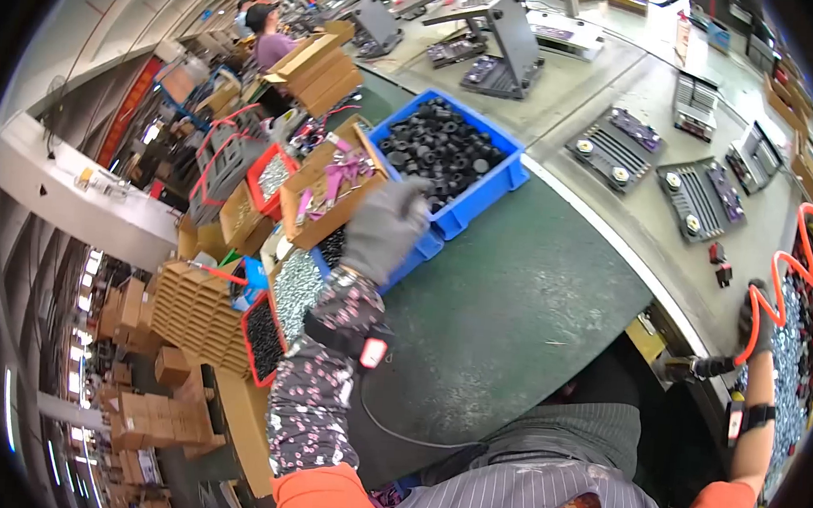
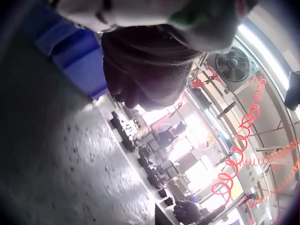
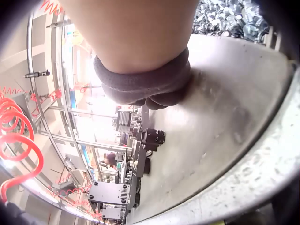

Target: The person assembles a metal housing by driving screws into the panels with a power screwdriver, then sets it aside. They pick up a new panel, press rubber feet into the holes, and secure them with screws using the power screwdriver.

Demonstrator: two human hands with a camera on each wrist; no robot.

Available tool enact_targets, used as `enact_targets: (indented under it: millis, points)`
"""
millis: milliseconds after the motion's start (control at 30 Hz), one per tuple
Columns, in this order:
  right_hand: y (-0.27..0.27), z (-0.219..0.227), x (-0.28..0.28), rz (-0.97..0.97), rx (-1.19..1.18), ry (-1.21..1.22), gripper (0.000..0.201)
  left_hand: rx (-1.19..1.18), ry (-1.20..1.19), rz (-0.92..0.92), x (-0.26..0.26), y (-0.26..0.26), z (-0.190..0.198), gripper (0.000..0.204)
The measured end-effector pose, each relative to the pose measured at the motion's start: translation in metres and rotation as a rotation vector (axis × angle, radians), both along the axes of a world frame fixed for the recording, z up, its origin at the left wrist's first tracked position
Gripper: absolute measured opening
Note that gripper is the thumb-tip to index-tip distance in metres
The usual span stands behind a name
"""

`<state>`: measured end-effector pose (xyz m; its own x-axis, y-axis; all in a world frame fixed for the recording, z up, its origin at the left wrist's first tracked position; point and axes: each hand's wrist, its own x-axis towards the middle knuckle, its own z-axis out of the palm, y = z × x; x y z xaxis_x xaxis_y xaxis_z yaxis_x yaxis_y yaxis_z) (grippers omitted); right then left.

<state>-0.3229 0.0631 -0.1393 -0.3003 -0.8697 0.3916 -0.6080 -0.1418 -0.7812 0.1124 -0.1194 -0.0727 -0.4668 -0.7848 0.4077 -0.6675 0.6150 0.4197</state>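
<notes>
My left hand [image 1: 385,229], in a grey glove, is over the near edge of a blue bin [image 1: 484,198] of small black parts [image 1: 441,149]. Its fingers [image 2: 140,89] look curled in the left wrist view, and I cannot tell what is inside them. Dark-gloved too, my right hand [image 1: 756,317] is low over the metal bench [image 3: 220,122] at the right. A red coiled hose [image 1: 803,246] crosses in front of it in the head view. Just below that hand is a dark air tool [image 1: 697,368] joined to the hose. The right fingertips are hidden behind the wrist and cuff.
Left of the blue bin are a cardboard box of purple parts [image 1: 341,176] and trays of silver screws [image 1: 297,289] and black screws [image 1: 264,338]. Slotted plate assemblies [image 1: 613,150] lie on the metal bench. Small black and red parts [image 1: 720,266] are near the right hand.
</notes>
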Motion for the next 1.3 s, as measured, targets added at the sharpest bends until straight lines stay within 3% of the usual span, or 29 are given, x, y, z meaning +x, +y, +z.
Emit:
enact_targets:
  millis: [67, 133, 167, 233, 367, 400, 467, 500, 533, 667, 733, 767, 867, 1000, 1067, 1133, 1200, 1233, 1267, 1300]
  points:
    - [0.016, 0.002, 0.008, -0.031, 0.014, -0.152, 0.021, -0.117, -0.081, 0.230, 0.047, -0.031, 0.021, 0.024]
    - [0.037, -0.009, -0.006, -0.071, 0.028, -0.301, 0.021, 0.077, -0.182, 0.534, 0.092, -0.058, 0.030, 0.029]
    - [0.045, -0.009, -0.003, -0.090, 0.033, -0.375, 0.022, 0.066, -0.178, 0.543, 0.110, -0.069, 0.033, 0.029]
    - [0.024, 0.014, 0.005, -0.130, 0.050, -0.524, 0.022, 0.224, -0.424, 0.763, 0.138, -0.086, 0.035, 0.035]
    - [0.060, -0.016, -0.037, -0.230, 0.091, -0.823, 0.023, 0.402, -0.345, 0.783, 0.144, -0.108, 0.028, 0.045]
    - [0.083, -0.049, -0.077, -0.265, 0.105, -0.895, 0.023, 0.402, -0.344, 0.775, 0.140, -0.114, 0.023, 0.045]
    - [0.120, -0.098, -0.136, -0.346, 0.120, -1.037, 0.023, 0.523, -0.581, 0.820, 0.130, -0.134, 0.014, 0.054]
    - [0.135, -0.116, -0.157, -0.390, 0.126, -1.106, 0.024, 0.472, -0.679, 0.832, 0.126, -0.138, 0.006, 0.058]
    - [0.137, -0.147, -0.179, -0.523, 0.065, -1.120, 0.026, 0.472, -0.678, 0.812, 0.121, -0.139, 0.004, 0.058]
    - [0.154, -0.146, -0.183, -0.510, 0.133, -1.084, 0.028, 0.413, -0.814, 0.897, 0.108, -0.138, 0.015, 0.047]
    - [0.156, -0.149, -0.186, -0.523, 0.126, -1.070, 0.025, 0.196, -0.806, 0.947, 0.109, -0.135, 0.021, 0.040]
    - [0.158, -0.152, -0.187, -0.531, 0.124, -1.067, 0.023, 0.203, -0.814, 0.947, 0.116, -0.134, 0.021, 0.040]
    - [0.162, -0.160, -0.197, -0.565, 0.142, -1.093, 0.016, 0.132, -0.640, 0.861, 0.134, -0.126, 0.026, 0.036]
    - [0.168, -0.167, -0.208, -0.371, -0.002, -1.195, 0.012, 0.148, -0.652, 0.840, 0.142, -0.107, 0.036, 0.036]
    - [0.167, -0.165, -0.208, -0.287, -0.010, -1.234, 0.009, 0.149, -0.598, 0.916, 0.140, -0.097, 0.044, 0.038]
    - [0.149, -0.124, -0.165, -0.392, -0.001, -1.263, 0.010, 0.014, -0.492, 0.894, 0.171, -0.109, 0.032, 0.038]
    - [0.163, -0.152, -0.195, -0.242, 0.038, -1.313, 0.024, 0.128, 0.194, 0.677, 0.176, -0.115, 0.030, 0.036]
    - [0.168, -0.160, -0.200, -0.275, 0.020, -1.359, 0.027, 0.229, 0.336, 0.561, 0.157, -0.104, 0.037, 0.029]
    - [0.172, -0.163, -0.207, -0.316, 0.005, -1.399, 0.029, 0.254, 0.327, 0.540, 0.129, -0.085, 0.043, 0.029]
    - [0.174, -0.170, -0.213, -0.230, 0.023, -1.349, 0.031, 0.438, 0.421, 0.377, 0.096, -0.063, 0.045, 0.026]
